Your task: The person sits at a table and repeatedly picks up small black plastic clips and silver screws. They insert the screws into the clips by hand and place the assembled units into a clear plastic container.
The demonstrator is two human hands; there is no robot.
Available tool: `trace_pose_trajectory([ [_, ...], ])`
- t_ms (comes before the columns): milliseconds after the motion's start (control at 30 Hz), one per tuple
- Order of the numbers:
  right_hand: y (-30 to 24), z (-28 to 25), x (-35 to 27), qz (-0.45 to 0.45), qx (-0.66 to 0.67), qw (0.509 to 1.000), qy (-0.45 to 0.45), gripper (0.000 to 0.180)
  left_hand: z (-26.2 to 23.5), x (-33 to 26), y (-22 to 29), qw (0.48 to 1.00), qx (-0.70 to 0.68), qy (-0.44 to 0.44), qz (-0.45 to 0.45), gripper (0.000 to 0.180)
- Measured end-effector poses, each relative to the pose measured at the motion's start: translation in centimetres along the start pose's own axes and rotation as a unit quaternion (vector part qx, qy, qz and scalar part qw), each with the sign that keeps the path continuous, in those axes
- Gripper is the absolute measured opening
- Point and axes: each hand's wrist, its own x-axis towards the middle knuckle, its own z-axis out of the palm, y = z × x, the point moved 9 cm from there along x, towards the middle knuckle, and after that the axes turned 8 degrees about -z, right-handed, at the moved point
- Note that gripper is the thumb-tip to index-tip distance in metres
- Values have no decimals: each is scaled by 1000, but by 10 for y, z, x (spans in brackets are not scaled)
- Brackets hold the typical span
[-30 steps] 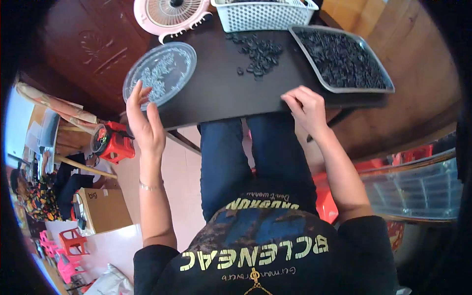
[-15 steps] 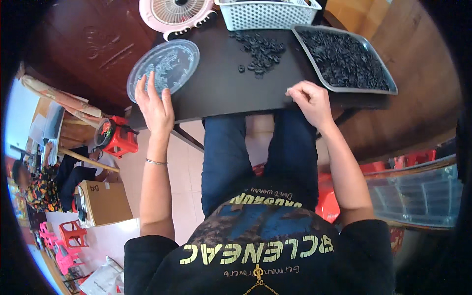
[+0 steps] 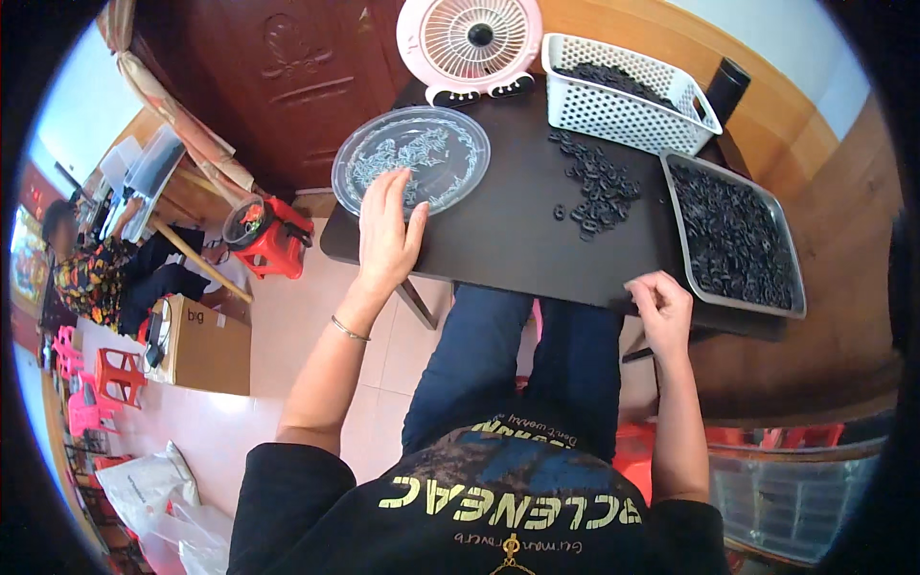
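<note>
We sit at a dark bench (image 3: 522,235) above a pink tiled floor (image 3: 379,359), with a carved red-brown door (image 3: 307,67) beyond and, at left, another person (image 3: 91,278) near a cardboard box (image 3: 211,350). On the bench we count one pink fan (image 3: 446,53), one white basket (image 3: 613,120), one round clear dish (image 3: 460,165) of pale slivers (image 3: 422,149), one metal tray (image 3: 747,305) of black rings and one loose heap of rings (image 3: 602,192), too many to number. The tray lies at the right end, its long axis running away from us, far end leaning left. Our left hand (image 3: 388,240) spreads its fingers over the dish's near rim, grip open. Our right hand (image 3: 668,311) curls above the near edge; we cannot tell whether its grip holds anything.
</note>
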Motion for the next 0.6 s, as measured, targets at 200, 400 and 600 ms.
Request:
trace_pose_trajectory([
  [200,-25,27,39,-35,31,997,-65,4,23,60,1,991,9,-82,106,16],
  [400,-53,50,104,-128,5,990,-63,2,79,85,-16,955,154,-204,151,14],
  [600,-64,68,142,-155,-5,984,-86,4,95,91,-14,943,171,-233,166,7],
])
